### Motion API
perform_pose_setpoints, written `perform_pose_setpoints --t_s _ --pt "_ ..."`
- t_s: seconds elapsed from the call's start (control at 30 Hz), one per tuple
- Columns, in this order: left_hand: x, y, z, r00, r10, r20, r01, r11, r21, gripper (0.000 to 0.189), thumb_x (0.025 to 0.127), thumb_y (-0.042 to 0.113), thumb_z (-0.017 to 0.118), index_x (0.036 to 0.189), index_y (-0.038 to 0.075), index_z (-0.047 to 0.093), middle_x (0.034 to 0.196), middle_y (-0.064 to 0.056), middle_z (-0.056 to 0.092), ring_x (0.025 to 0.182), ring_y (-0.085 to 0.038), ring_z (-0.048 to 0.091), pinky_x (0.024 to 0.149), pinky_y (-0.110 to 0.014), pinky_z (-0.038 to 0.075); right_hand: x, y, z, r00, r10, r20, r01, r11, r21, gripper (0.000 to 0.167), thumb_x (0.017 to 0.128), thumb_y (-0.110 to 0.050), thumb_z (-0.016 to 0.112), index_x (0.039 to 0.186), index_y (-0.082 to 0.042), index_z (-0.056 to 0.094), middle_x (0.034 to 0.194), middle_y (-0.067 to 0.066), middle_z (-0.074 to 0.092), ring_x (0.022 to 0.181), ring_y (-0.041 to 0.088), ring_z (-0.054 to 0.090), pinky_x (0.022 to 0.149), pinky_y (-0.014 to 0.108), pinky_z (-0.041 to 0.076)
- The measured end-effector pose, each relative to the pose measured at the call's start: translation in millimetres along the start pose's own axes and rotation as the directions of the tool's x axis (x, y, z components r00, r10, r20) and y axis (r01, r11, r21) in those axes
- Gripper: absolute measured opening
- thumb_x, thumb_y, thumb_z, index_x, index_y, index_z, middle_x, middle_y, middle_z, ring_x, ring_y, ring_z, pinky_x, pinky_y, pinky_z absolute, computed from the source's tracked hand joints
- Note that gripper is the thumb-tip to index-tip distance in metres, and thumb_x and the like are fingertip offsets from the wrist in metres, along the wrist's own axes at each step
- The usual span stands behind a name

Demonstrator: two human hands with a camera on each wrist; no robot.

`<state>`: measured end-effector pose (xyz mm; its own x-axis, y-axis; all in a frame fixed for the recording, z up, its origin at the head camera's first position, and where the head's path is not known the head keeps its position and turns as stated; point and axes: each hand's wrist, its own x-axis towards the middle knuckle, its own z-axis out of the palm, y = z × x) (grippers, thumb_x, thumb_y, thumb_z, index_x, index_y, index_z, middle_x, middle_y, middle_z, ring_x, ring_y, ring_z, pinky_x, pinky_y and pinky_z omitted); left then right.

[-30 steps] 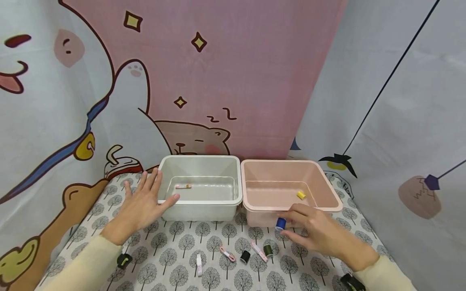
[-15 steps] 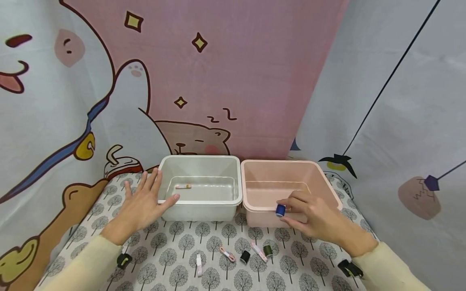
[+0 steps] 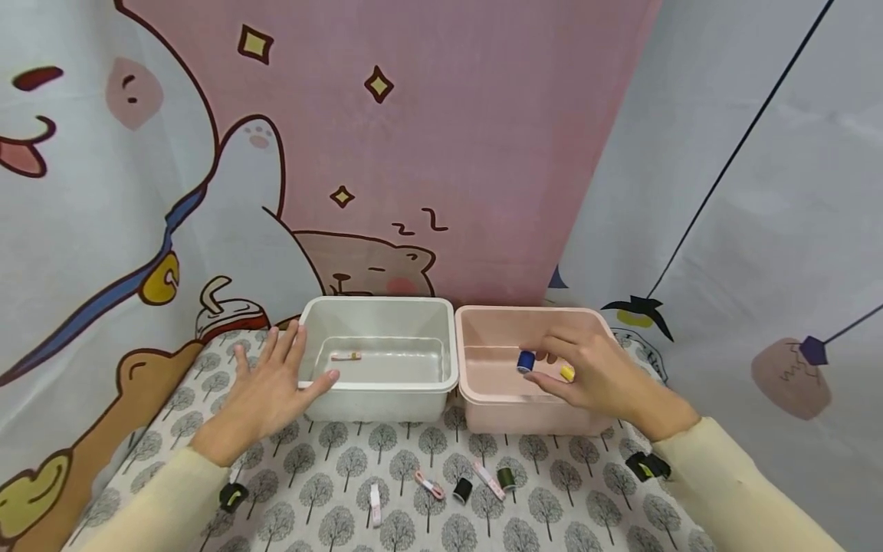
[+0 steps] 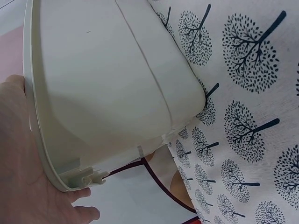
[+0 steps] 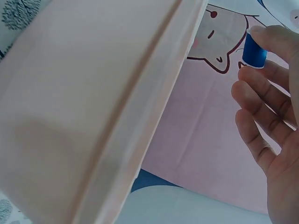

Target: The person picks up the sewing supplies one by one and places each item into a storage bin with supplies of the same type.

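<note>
The right hand [image 3: 596, 368] pinches a blue thread spool [image 3: 526, 362] between thumb and forefinger, its other fingers loosely bent, over the mouth of the pink bin [image 3: 524, 418]; gripping it by its ends probably suits something so small. The left hand [image 3: 265, 395] is spread wide at the near left corner of the white bin [image 3: 379, 386], touching its rim and holding nothing, perhaps to steady it. A yellow spool [image 3: 567, 373] lies in the pink bin and a small folded tape [image 3: 346, 356] in the white one, which looks like sorting by kind. On the tree-print surface [image 3: 566, 517], a black spool [image 3: 462, 490], a green spool [image 3: 507, 479] and three tape strips [image 3: 375, 504] lie nearer the person. Behind hangs a cartoon-printed cloth [image 3: 483, 153]
</note>
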<state>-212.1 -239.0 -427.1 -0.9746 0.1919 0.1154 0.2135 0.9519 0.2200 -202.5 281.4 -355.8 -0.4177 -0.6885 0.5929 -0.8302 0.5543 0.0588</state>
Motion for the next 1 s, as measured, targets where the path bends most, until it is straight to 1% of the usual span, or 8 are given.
perform_pose_setpoints --t_s 0.13,0.27,0.4,0.5,0.63,0.8,1.0 --pt "-0.1 -0.3 -1.5 1.000 0.001 -0.005 -0.001 1.000 -0.002 0.115 0.113 0.087 0.036 0.186 0.002 0.012 0.196 -0.020 0.001 0.181 -0.058 0.004 0.132 -0.092 -0.016 11.6 9.0 -2.4 1.000 0.014 0.017 -0.014 1.000 -0.001 0.025 0.096 -0.027 0.097 0.114 -0.013 0.086 0.106 -0.003 0.084 0.088 0.014 0.078 0.077 0.034 0.068" --pt "-0.5 -0.4 -0.7 1.000 -0.006 0.002 0.006 1.000 -0.003 0.116 0.112 0.088 0.036 0.187 0.003 0.010 0.197 -0.020 0.001 0.181 -0.058 0.004 0.132 -0.092 -0.016 21.5 16.0 -3.6 0.996 0.071 0.057 -0.072 0.997 0.012 0.034 0.093 -0.021 0.099 0.123 -0.013 0.086 0.106 -0.002 0.084 0.087 0.013 0.080 0.074 0.036 0.070" --pt "-0.3 -0.2 0.6 1.000 -0.005 0.005 0.005 1.000 -0.002 0.116 0.112 0.088 0.036 0.187 0.003 0.010 0.197 -0.020 0.001 0.181 -0.058 0.004 0.132 -0.093 -0.016 29.5 22.6 -3.1 0.984 0.142 0.109 -0.144 0.989 0.017 0.032 0.096 -0.022 0.097 0.124 -0.012 0.087 0.103 -0.003 0.081 0.089 0.011 0.078 0.075 0.037 0.070" --pt "0.2 0.5 0.6 1.000 -0.003 0.007 0.003 1.000 -0.003 0.116 0.113 0.088 0.035 0.186 0.002 0.010 0.197 -0.019 0.000 0.181 -0.058 0.004 0.131 -0.092 -0.017 36.7 28.0 -1.2 0.973 0.186 0.139 -0.192 0.981 0.031 0.030 0.100 -0.023 0.094 0.127 -0.013 0.087 0.105 -0.002 0.083 0.092 0.010 0.077 0.076 0.037 0.070" --pt "-0.2 0.3 1.1 1.000 -0.007 0.013 0.007 1.000 -0.005 0.116 0.113 0.088 0.035 0.186 0.002 0.010 0.197 -0.019 0.000 0.181 -0.058 0.003 0.131 -0.093 -0.017 47.7 33.8 3.7 0.959 0.224 0.174 -0.234 0.971 0.042 0.031 0.103 -0.028 0.092 0.131 -0.016 0.087 0.109 -0.003 0.084 0.095 0.010 0.078 0.077 0.035 0.069" --pt "0.2 -0.1 1.8 1.000 -0.006 0.009 0.006 1.000 0.002 0.116 0.113 0.088 0.035 0.186 0.002 0.010 0.197 -0.019 -0.001 0.181 -0.058 0.004 0.131 -0.093 -0.016 58.5 39.9 11.0 0.947 0.245 0.208 -0.263 0.963 0.064 0.032 0.105 -0.028 0.090 0.134 -0.016 0.087 0.114 0.000 0.085 0.098 0.011 0.077 0.078 0.035 0.068" --pt "0.6 0.3 1.4 1.000 0.000 0.007 0.000 1.000 0.009 0.115 0.113 0.087 0.035 0.186 0.002 0.010 0.197 -0.019 -0.001 0.181 -0.058 0.004 0.131 -0.093 -0.015 67.8 47.6 19.7 0.938 0.257 0.232 -0.285 0.954 0.096 0.031 0.108 -0.026 0.086 0.136 -0.015 0.086 0.112 -0.001 0.085 0.098 0.013 0.077 0.084 0.038 0.068"
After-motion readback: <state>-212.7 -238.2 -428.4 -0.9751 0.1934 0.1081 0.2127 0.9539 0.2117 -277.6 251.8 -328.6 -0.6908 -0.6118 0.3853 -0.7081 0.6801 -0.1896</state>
